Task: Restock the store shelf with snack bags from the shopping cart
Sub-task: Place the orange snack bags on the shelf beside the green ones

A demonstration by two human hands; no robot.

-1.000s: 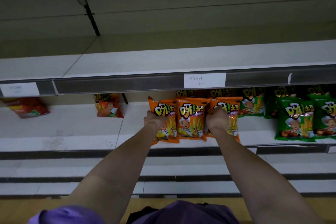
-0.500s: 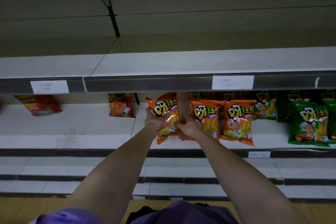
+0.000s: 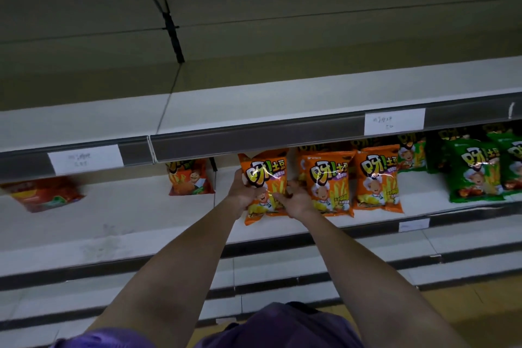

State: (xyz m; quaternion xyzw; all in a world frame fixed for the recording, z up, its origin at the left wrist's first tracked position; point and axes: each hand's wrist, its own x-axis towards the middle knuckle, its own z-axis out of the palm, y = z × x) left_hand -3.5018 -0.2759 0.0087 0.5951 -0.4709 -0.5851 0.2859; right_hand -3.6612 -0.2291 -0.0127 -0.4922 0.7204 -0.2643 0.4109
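At the front edge of the shelf [image 3: 180, 223], both hands clasp one orange snack bag [image 3: 264, 178]: the left hand [image 3: 242, 192] curls round its left side, the right hand [image 3: 296, 200] pinches its lower right edge, probably to stand it facing out. Just beside it stand two more orange bags [image 3: 350, 181], forming a row. Further right are green bags [image 3: 474, 169]. Behind, under the price rail [image 3: 282, 138], more bags fill the back. The cart is out of view.

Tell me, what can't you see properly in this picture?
- Shopping cart: not in the head view at all.
- White shelf label: its handwriting is too small to read.
- Red bag, far left: blurred.
- Orange bag: its lower part is hidden by the left hand and right hand.
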